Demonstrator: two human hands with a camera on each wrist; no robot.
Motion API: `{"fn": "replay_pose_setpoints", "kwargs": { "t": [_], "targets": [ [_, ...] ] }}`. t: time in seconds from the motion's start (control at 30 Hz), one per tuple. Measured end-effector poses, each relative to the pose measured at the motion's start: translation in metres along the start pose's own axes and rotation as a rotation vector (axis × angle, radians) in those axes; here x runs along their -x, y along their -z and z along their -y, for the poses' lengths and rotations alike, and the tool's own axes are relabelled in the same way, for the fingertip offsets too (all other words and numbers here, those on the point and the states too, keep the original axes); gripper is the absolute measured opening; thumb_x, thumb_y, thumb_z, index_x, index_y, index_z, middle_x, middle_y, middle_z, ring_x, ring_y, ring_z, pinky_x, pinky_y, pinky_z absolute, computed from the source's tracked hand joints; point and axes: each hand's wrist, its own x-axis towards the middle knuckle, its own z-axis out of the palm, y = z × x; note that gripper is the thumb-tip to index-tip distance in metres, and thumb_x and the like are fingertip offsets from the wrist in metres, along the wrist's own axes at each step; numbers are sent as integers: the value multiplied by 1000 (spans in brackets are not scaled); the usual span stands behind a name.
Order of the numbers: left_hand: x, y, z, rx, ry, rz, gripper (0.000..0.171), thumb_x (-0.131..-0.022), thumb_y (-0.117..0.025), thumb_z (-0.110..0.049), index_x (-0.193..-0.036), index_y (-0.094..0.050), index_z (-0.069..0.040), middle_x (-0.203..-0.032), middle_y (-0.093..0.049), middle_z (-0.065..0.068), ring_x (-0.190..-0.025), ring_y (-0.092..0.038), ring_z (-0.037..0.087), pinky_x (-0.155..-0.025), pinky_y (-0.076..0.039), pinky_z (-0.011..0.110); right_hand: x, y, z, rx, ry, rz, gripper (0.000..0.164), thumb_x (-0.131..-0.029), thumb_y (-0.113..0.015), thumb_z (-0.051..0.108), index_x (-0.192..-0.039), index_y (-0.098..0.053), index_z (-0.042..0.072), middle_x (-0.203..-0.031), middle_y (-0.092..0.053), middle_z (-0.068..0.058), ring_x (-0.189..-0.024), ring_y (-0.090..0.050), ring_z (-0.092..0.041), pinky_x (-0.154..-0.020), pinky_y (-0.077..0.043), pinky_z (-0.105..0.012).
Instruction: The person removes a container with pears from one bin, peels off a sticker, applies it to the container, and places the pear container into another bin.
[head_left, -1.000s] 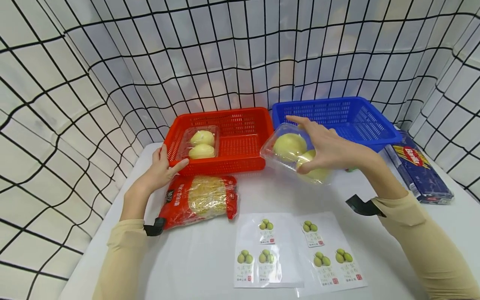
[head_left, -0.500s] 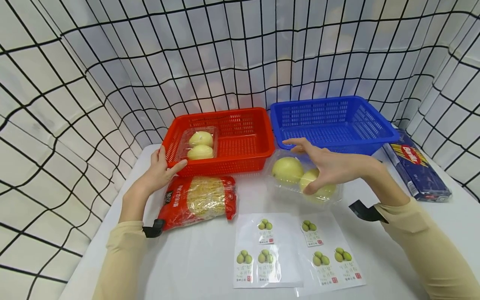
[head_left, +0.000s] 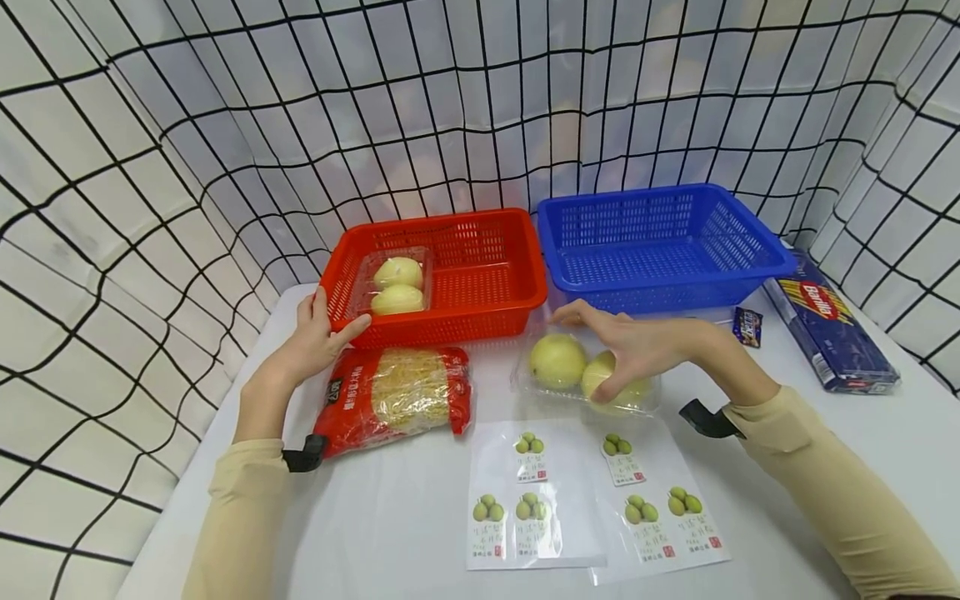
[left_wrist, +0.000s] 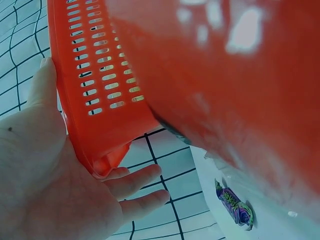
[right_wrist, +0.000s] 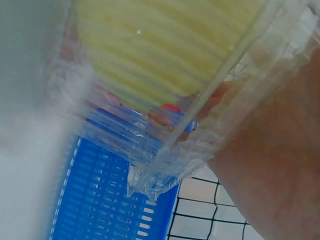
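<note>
My left hand (head_left: 309,343) holds the near left corner of the red plastic basket (head_left: 465,323), thumb along the front rim and fingers at the side. In the left wrist view the basket's corner (left_wrist: 107,125) lies between thumb and fingers. A clear clamshell box with two pale yellow round fruits (head_left: 557,362) is gripped from above by my right hand (head_left: 637,346), low over the table before the baskets. Whether the box touches the table I cannot tell. Another clear box with two such fruits (head_left: 397,298) sits in the left part of the red basket.
A blue basket (head_left: 667,293) stands right of the red one. A red pasta bag (head_left: 411,390) lies in front of the red basket. Sheets of fruit stickers (head_left: 558,533) lie nearer. At right are a dark blue Barilla box (head_left: 832,333) and a small wrapped sweet (head_left: 747,327). Black netting surrounds the table.
My right hand has lowered the clear fruit box from in front of the blue basket toward the table, and it now lies flatter. My left hand has stayed at the red basket's corner.
</note>
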Motion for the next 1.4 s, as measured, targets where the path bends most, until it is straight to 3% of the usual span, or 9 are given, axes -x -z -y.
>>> {"fn": "replay_pose_setpoints", "kwargs": {
  "t": [0.37,0.73,1.1,1.4],
  "targets": [
    [1,1,-2,-4,13,9,114,-100,-43,-69,-156,31,-2,-165,28,29,-154,-3,56,-119,-22,74,-2,-2,-4,27,45,-8,86,-76,-82,36,-144,-30,32,-154,-35,6,-150,-28,-27,-123,-16,-70],
    [0,-3,-1,15,12,20,115,-99,-44,-69,-156,31,-4,-165,26,28,-153,-6,56,-118,-26,74,-6,-5,-14,61,58,35,81,-75,-83,38,-140,-34,33,-152,-35,8,-143,-29,-25,-117,-30,-62],
    [0,1,-1,-13,4,12,114,-100,-43,-68,-156,31,-3,-165,26,28,-153,-6,56,-118,-25,75,-8,-2,-20,72,71,49,87,-76,-82,35,-147,-32,31,-163,-27,3,-149,-25,-29,-120,-24,-68],
    [-1,1,-3,-15,5,25,113,-100,-43,-67,-156,32,-3,-165,26,29,-152,-6,57,-117,-27,75,-5,-2,-19,79,30,77,102,-77,-82,38,-160,-22,34,-174,-9,-5,-159,-9,-35,-123,-10,-75]
  ]
}}
